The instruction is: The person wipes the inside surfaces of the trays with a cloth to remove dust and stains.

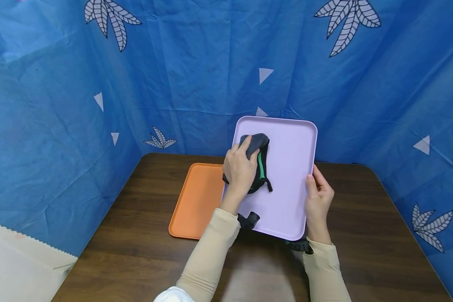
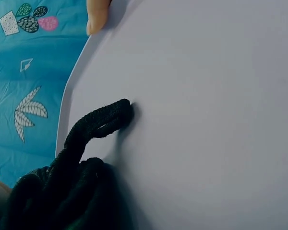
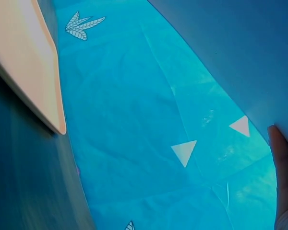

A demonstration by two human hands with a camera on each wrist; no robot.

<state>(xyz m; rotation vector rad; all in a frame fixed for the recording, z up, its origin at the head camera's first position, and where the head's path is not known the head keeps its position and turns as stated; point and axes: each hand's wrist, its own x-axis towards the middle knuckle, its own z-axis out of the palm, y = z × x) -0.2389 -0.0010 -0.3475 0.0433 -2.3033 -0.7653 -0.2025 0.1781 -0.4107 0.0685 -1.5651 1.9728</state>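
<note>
In the head view, my left hand (image 1: 239, 167) grips a bunched cloth (image 1: 263, 165), dark grey and black with a green strip, against the face of a lilac tray (image 1: 288, 167). A loop of the cloth (image 2: 98, 120) dangles over the tray in the left wrist view. The right hand (image 1: 318, 199) holds the tray's right edge, its thumb on the front face and fingers behind. The tray is raised and tilted up above the table. In the right wrist view, fingers (image 3: 283, 167) lie against its underside (image 3: 240, 52).
An orange tray (image 1: 196, 205) lies on the dark wooden table (image 1: 136, 226), left of the lilac one and partly hidden by it and the left arm. A blue patterned curtain (image 1: 196, 75) hangs behind and along both sides.
</note>
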